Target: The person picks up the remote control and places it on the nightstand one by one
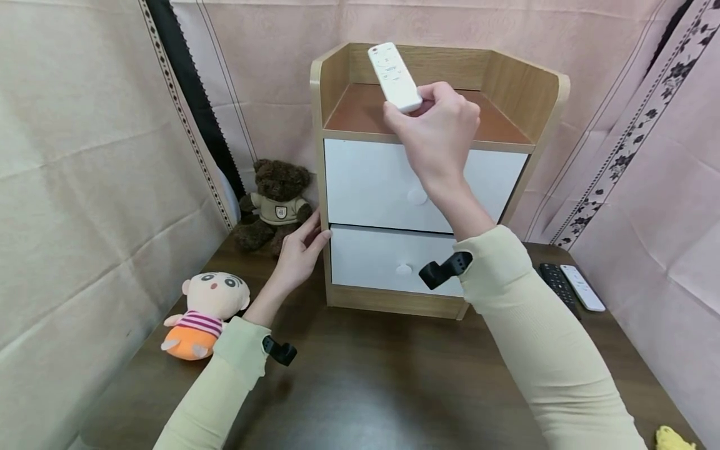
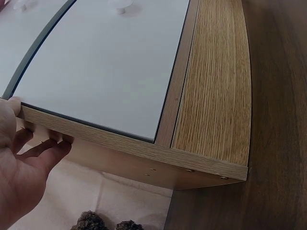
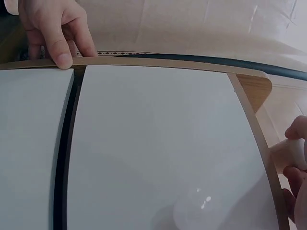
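Right hand (image 1: 435,128) held a white remote (image 1: 394,76) by its lower end, fingers curled round it, up at top centre of the frame, above the open top shelf of a small wooden cabinet (image 1: 554,94). Remote was tilted, button side facing the camera. Left hand (image 1: 300,250) rested on the cabinet's left side edge, level with the gap between the two white drawers (image 1: 365,181), thumb on the front edge and fingers relaxed along the side, gripping nothing. Both drawers were shut. Cabinet stood on a dark wood tabletop (image 1: 365,375). Brown teddy bear (image 1: 275,203) sat left of the cabinet, just beside the left hand. A cartoon plush doll (image 1: 205,312) lay at lower left. At right of the frame, a black remote (image 1: 557,284) and another white remote (image 1: 583,287) lay side by side on the tabletop.
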`<state>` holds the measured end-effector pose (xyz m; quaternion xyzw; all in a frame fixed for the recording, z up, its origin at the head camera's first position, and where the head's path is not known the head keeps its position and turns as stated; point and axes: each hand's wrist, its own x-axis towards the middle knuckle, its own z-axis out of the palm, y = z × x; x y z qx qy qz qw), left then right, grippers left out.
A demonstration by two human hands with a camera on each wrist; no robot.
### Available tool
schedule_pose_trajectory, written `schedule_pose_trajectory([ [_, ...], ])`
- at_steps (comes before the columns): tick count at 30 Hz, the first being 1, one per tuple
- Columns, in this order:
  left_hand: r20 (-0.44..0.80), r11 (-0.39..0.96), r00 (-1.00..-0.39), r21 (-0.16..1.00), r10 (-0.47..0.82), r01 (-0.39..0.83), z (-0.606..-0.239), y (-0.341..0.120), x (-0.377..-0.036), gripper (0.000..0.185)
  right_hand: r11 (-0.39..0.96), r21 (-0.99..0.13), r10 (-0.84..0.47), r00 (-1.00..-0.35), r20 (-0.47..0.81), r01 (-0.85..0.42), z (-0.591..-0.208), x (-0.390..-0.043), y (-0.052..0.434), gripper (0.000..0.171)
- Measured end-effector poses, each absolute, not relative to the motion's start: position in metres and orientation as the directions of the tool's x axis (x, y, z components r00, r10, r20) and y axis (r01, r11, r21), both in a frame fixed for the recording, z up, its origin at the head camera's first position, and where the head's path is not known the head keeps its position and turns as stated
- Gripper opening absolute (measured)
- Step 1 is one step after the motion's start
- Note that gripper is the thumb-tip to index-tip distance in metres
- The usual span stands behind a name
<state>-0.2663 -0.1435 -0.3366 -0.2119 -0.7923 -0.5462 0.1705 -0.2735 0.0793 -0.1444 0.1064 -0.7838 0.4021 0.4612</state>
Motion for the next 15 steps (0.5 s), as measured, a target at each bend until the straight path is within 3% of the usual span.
schedule_pose_trajectory([
  [8, 0.510, 0.320, -0.848, 0.787, 0.141, 0.527, -0.335, -0.143, -0.264, 0.056, 0.781, -0.488, 0.142, -0.651, 0.746, -0.389, -0.138, -0.277, 0.060, 0.039],
  [15, 0.506, 0.324, -0.850, 0.788, 0.145, 0.524, -0.334, -0.142, -0.263, 0.056, 0.838, -0.454, 0.133, -0.694, 0.707, -0.302, -0.134, -0.281, 0.052, 0.033],
])
